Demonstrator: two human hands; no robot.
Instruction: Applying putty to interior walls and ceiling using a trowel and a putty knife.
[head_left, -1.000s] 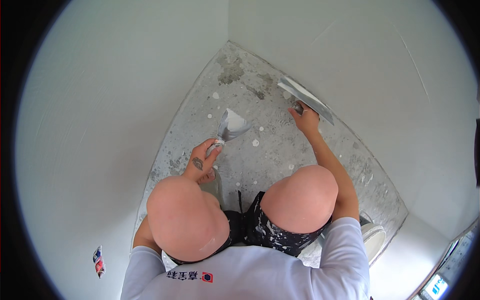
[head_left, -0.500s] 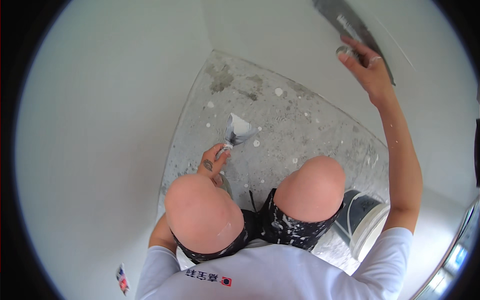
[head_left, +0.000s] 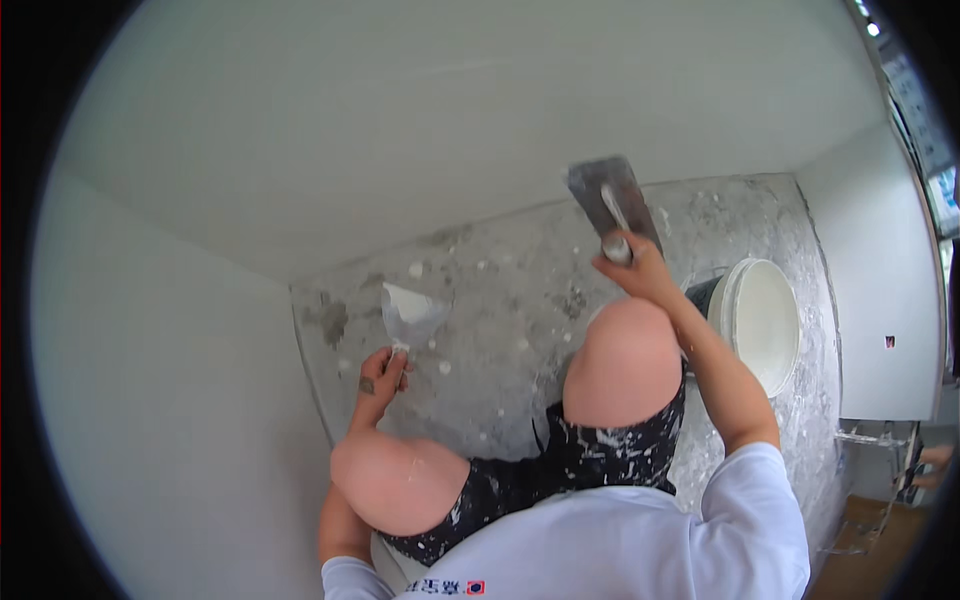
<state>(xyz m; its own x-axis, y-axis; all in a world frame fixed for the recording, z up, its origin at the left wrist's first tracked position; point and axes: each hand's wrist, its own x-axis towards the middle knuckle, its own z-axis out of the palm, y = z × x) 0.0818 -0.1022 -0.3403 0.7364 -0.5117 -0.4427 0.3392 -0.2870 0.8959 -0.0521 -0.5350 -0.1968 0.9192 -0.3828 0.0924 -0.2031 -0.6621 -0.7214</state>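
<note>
My left hand (head_left: pixel 380 378) grips the handle of a putty knife (head_left: pixel 408 318), its broad blade pointing away from me with white putty on it. The knife is held above the floor, beyond my left knee. In my right hand (head_left: pixel 638 268) is a flat rectangular plastering trowel (head_left: pixel 614 192), my fingers closed around its grip. The trowel's dark metal plate is tilted, its far end in front of the lower part of the wall (head_left: pixel 480 110). Whether the plate touches the wall I cannot tell.
A bucket (head_left: pixel 765 325) of white material stands tipped toward me right of my right knee. White spots and dark stains mark the concrete floor (head_left: pixel 500 300). Walls meet at a corner on the left. At the far lower right are another person's hand (head_left: pixel 935 458) and a metal frame (head_left: pixel 880 438).
My right hand has brought the trowel down and inward from high on the right wall. My view has turned right, so the bucket shows fully. The putty knife stays in my left hand.
</note>
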